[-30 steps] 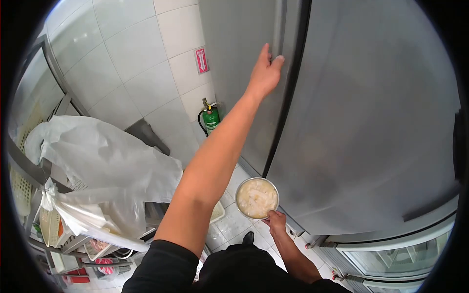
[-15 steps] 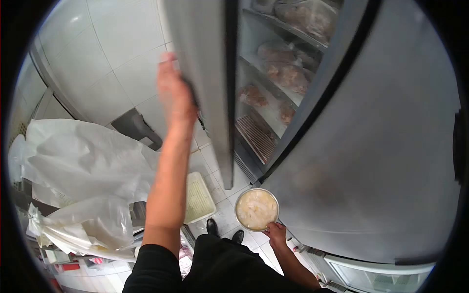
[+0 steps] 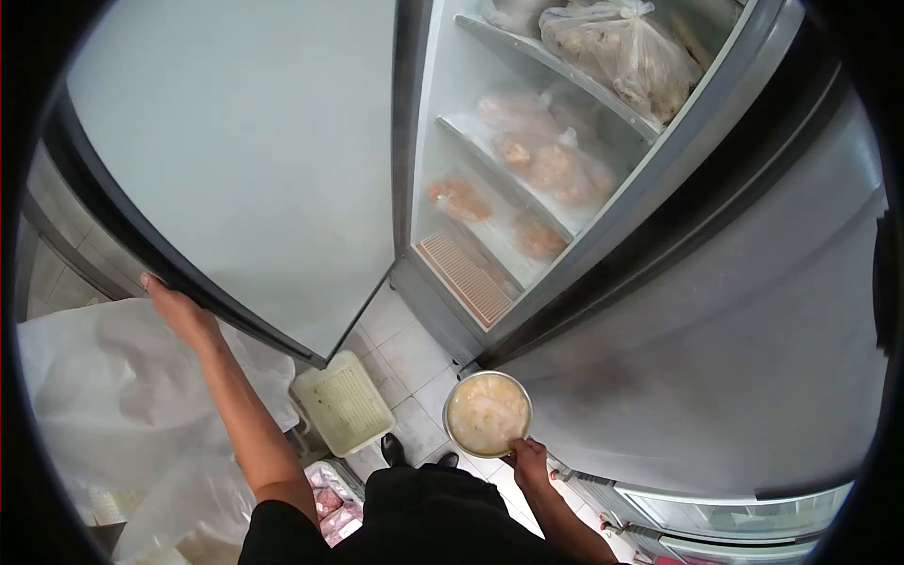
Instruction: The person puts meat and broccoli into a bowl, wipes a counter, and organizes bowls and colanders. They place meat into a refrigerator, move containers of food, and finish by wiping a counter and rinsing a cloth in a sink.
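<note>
My left hand (image 3: 182, 311) grips the outer edge of the wide-open freezer door (image 3: 245, 141), with some of its fingers hidden by the door. With my right hand (image 3: 529, 461) I hold a round metal bowl (image 3: 448, 435) by its near rim. Pale pieces (image 3: 489, 414) in cloudy, yellowish contents fill the bowl; their kind is not clear. Beyond the door, the freezer shelves (image 3: 527, 184) carry several clear plastic bags, among them a large knotted bag (image 3: 617, 47) at the top and orange-brown bagged food (image 3: 461, 200) lower down.
A pale plastic basket (image 3: 345, 407) sits on the tiled floor below the door's corner. White plastic sheeting (image 3: 113, 386) covers things at left. The closed grey door (image 3: 716, 348) stands at right, and packaged pink-red items (image 3: 331, 504) lie near my legs.
The freezer door has swung wide to the left with my left hand, exposing its white inner face and more of the shelves. My right hand still holds the bowl.
</note>
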